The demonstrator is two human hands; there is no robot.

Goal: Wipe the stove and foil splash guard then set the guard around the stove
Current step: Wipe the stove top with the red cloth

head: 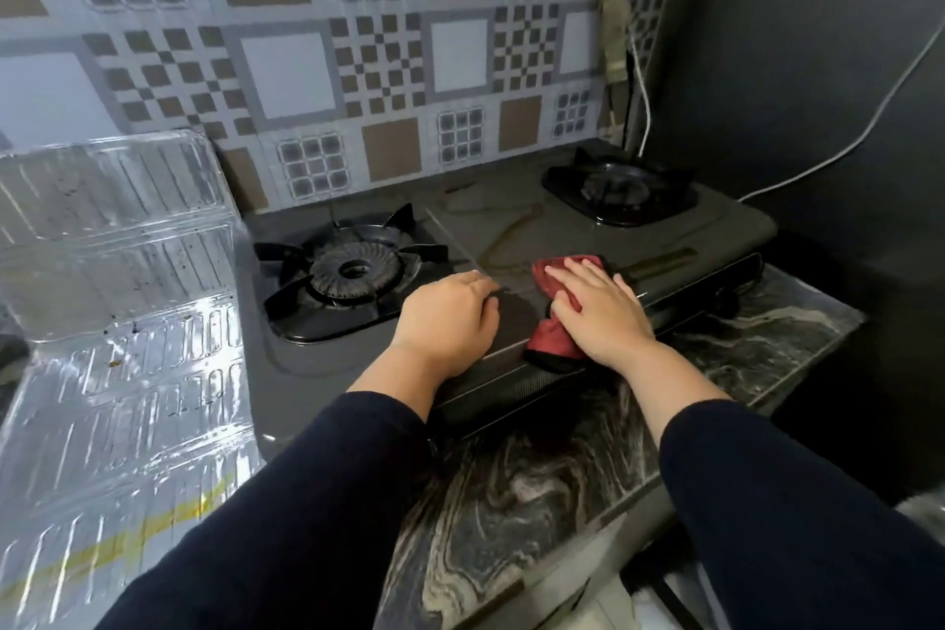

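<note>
A dark grey two-burner gas stove (516, 225) sits on a marbled counter. Its left burner (353, 271) and right burner (616, 187) have black pan supports. My right hand (601, 307) lies flat on a red cloth (549, 343), pressing it onto the stove top near the front edge, between the burners. My left hand (450, 317) rests curled on the stove top just left of the cloth, holding nothing. The shiny ribbed foil splash guard (117, 271) stands unfolded at the left of the stove, with dark specks and a yellow streak on it.
Patterned tile covering (368, 67) lines the wall behind the stove. A dark wall (818, 67) closes the right side, with a white cable (869, 128) running down it. The marbled counter (537, 491) extends in front of the stove to its front edge.
</note>
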